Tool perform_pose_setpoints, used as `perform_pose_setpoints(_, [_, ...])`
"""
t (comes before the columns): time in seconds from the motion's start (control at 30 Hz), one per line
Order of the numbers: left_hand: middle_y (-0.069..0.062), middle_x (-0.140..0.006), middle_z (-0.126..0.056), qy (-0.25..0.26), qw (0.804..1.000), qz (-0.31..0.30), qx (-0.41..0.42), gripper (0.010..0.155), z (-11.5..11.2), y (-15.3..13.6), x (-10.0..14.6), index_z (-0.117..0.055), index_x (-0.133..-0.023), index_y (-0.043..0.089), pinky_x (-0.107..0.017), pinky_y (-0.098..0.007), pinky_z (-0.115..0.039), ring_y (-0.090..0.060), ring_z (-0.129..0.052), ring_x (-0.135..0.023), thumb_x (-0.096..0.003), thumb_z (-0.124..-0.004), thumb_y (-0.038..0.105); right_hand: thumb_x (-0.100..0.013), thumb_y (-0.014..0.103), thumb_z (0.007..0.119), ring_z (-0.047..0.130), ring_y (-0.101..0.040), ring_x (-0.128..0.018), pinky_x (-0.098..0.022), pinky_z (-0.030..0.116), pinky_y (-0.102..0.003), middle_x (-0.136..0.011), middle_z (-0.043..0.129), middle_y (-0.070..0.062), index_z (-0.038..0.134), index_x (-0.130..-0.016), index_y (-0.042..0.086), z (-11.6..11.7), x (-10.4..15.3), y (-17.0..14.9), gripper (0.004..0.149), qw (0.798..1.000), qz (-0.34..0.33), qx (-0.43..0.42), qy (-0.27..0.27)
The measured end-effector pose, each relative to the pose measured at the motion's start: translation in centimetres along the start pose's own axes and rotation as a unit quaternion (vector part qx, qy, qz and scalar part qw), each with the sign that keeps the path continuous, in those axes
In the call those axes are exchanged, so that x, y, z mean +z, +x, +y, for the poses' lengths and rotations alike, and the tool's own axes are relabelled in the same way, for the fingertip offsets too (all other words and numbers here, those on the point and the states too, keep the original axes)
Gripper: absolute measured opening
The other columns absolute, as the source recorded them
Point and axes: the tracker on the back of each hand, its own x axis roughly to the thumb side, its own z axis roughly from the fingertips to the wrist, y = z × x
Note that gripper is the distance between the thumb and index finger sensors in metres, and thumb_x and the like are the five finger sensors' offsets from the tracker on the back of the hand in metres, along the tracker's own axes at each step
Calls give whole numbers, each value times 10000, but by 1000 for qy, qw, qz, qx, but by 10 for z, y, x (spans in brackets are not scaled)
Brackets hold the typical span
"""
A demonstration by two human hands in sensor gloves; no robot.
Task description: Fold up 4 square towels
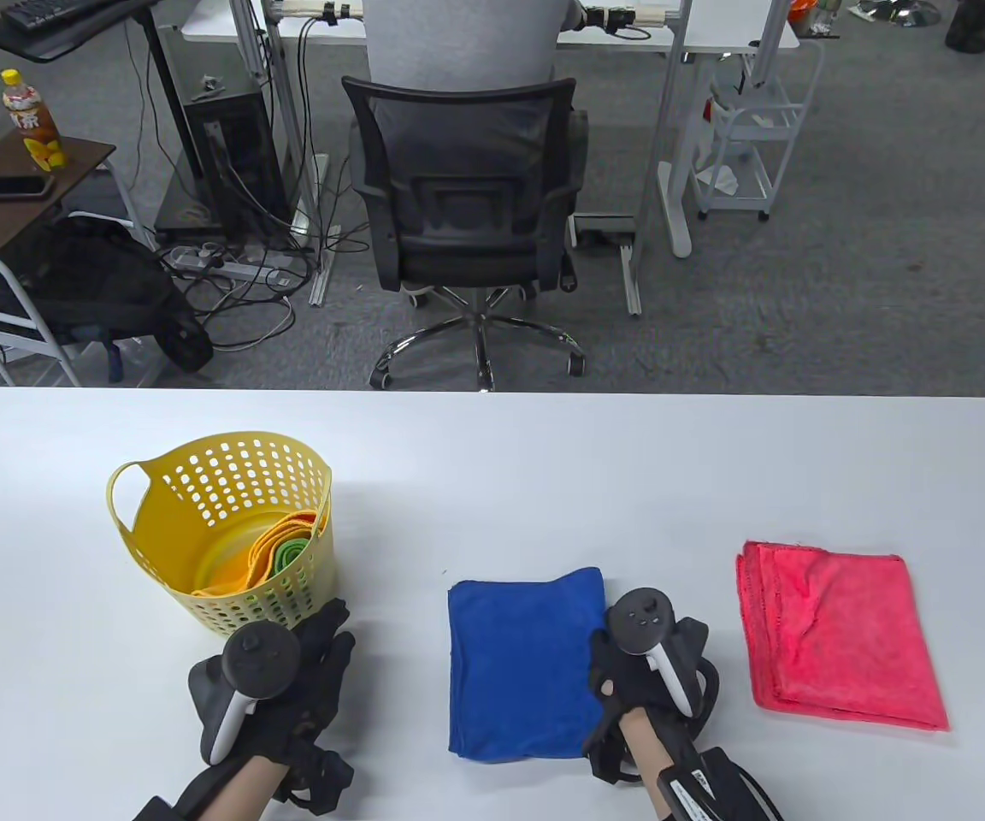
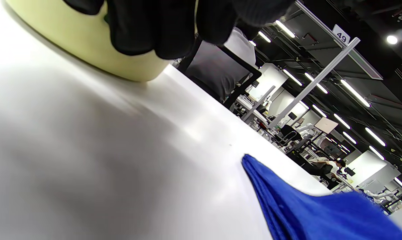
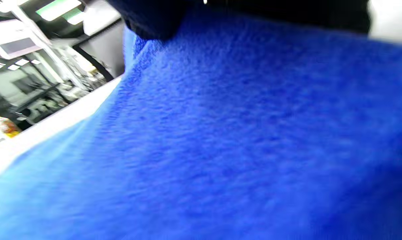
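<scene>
Table view: one blue towel (image 1: 522,663), one red towel (image 1: 839,633), two hands, grips unclear.

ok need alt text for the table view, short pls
Two gloved hands work at a white table: the right hand rests at the edge of a folded blue towel, the left hand beside a yellow basket of towels. A folded red towel lies right.
</scene>
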Motion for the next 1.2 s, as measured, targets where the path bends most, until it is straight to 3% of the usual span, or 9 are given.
perform_pose_setpoints(0.07, [-70,-1119,-721,-3,1000,3,-2,577,-1,-1,-2,-635,-1103,316,-828,-580,-518,-376,-743,-1041,-549,-647,478,-543,272,715,1020,-140,-234,-180,930,-331,-727,924,-248,725,-926,139,-10,-1,2,406,1000,-7,-1,15])
perform_pose_setpoints(0.13, [-72,-1120,-720,-6,1000,6,-6,577,-3,-3,-3,-635,-1103,323,-828,-580,-516,-376,-743,-1041,-549,-646,481,-540,255,732,990,-123,-160,-124,905,-303,-628,945,-227,739,-923,127,-25,-7,7,404,1000,-9,1,27])
perform_pose_setpoints(0.4, [-76,-1121,-720,6,1000,1,-13,571,0,-1,0,-643,-1100,335,-827,-581,-516,-378,-742,-1041,-548,-647,481,-533,231,752,973,-131,-108,-84,884,-294,-553,955,-219,771,-914,128,-104,-27,26,394,999,-30,20,22])
perform_pose_setpoints(0.63, [-80,-1123,-720,20,999,-13,-39,571,4,4,1,-642,-1100,348,-830,-577,-518,-373,-741,-1045,-547,-647,488,-533,235,759,971,-140,-109,-87,881,-299,-551,959,-217,777,-913,135,-187,-26,21,394,999,-30,2,-42])
perform_pose_setpoints(0.7, [-50,-1126,-720,26,999,-11,-42,569,8,2,1,-643,-1099,352,-831,-578,-516,-373,-740,-1046,-547,-645,490,-533,236,760,971,-141,-112,-91,880,-303,-556,958,-216,776,-914,139,-210,-23,3,394,998,-26,-16,-55])
perform_pose_setpoints(0.8, [-84,-1123,-721,28,999,-7,-32,571,11,0,1,-645,-1099,347,-829,-580,-517,-377,-742,-1043,-546,-647,489,-532,235,762,970,-146,-117,-97,879,-310,-558,957,-219,777,-914,137,-227,-23,-38,394,997,-2,-39,-70])
perform_pose_setpoints(1.0, [-82,-1118,-730,40,999,-12,-28,563,14,2,4,-654,-1093,351,-827,-579,-522,-375,-748,-1039,-546,-648,484,-525,238,770,973,-186,-179,-163,868,-359,-608,947,-231,776,-913,143,-204,-45,-179,399,980,150,-69,-110])
perform_pose_setpoints(1.13, [-83,-1116,-732,42,998,-8,-37,563,10,1,4,-657,-1092,351,-827,-578,-523,-375,-750,-1038,-545,-649,484,-521,243,774,972,-262,-379,-337,840,-452,-733,912,-249,770,-926,151,-175,-53,-253,415,950,256,-98,-148])
perform_pose_setpoints(1.2, [-82,-1117,-730,40,998,-3,-42,564,8,-1,3,-655,-1092,352,-828,-578,-521,-374,-750,-1039,-544,-650,485,-528,252,775,885,-381,-693,-551,707,-591,-954,757,-304,687,-1000,140,-166,-55,-266,494,942,292,-86,-139])
